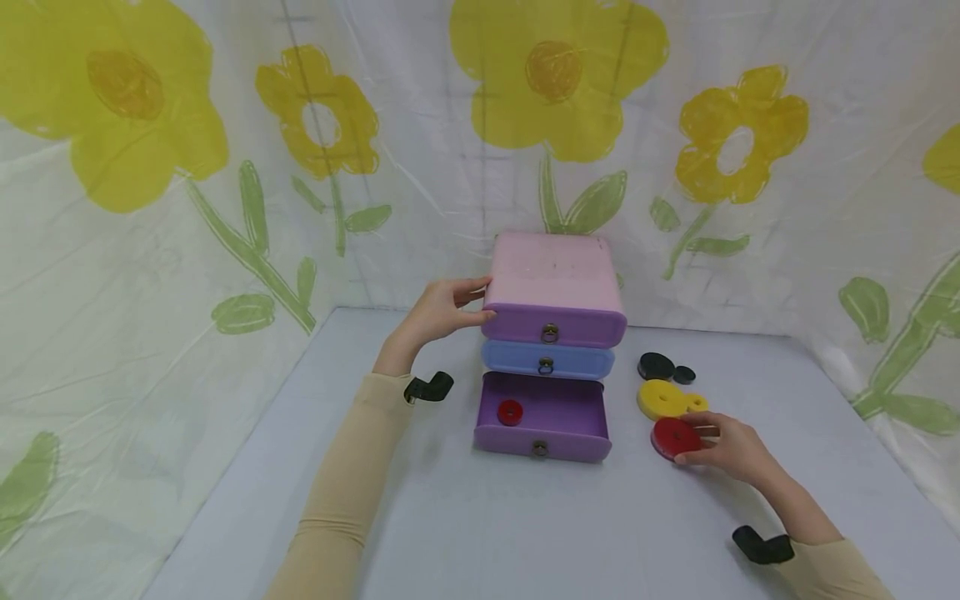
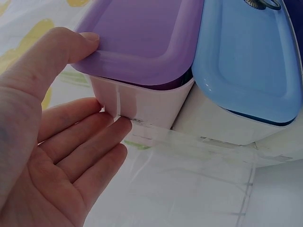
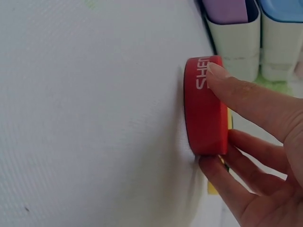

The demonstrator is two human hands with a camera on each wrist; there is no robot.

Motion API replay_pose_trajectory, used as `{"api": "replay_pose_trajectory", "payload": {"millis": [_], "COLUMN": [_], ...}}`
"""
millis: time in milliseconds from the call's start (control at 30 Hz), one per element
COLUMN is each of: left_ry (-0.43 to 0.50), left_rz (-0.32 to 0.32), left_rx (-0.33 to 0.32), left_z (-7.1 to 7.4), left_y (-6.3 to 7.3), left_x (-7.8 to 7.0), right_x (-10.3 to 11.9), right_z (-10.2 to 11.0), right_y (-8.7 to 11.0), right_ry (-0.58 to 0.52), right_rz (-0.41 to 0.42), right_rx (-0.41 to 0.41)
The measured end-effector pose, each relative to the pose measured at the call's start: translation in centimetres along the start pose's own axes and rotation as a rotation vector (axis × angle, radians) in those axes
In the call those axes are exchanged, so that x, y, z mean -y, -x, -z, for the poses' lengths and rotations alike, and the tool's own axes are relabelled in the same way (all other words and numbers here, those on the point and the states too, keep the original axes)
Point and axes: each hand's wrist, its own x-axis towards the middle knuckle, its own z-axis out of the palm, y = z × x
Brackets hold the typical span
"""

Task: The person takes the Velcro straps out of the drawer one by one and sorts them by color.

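Observation:
A drawer cabinet (image 1: 553, 271) with a pink top stands at the back of the table, its bottom purple drawer (image 1: 542, 443) pulled out. Inside that drawer lies a small red weight plate (image 1: 510, 412). My left hand (image 1: 444, 312) is at the cabinet's upper left corner, the thumb on the edge of the top purple drawer front (image 2: 142, 38) and the fairly straight fingers against the pink side (image 2: 142, 104). To the right of the cabinet, my right hand (image 1: 731, 447) pinches a larger red weight plate (image 3: 204, 113) by its rim, close over the table.
Yellow weight plates (image 1: 660, 400), one large and one small, lie just behind the red one. Farther back are a large and a small black plate (image 1: 656, 367). The closed blue drawer (image 1: 517, 358) sits mid-cabinet. A flower-printed curtain (image 1: 420, 208) hangs behind the white table (image 1: 525, 533).

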Motion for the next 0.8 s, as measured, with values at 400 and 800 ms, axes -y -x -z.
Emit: {"api": "replay_pose_trajectory", "payload": {"millis": [400,800], "left_ry": [-0.009,-0.007], "left_rz": [-0.003,-0.017], "left_rx": [0.003,0.002], "left_z": [0.0,0.0], "left_y": [0.0,-0.1], "left_x": [0.0,0.2], "right_x": [1.2,4.2], "right_z": [1.2,1.8], "right_y": [0.1,-0.4], "right_ry": [0.004,-0.054], "right_rz": [0.088,0.128], "right_rx": [-0.078,-0.119]}}
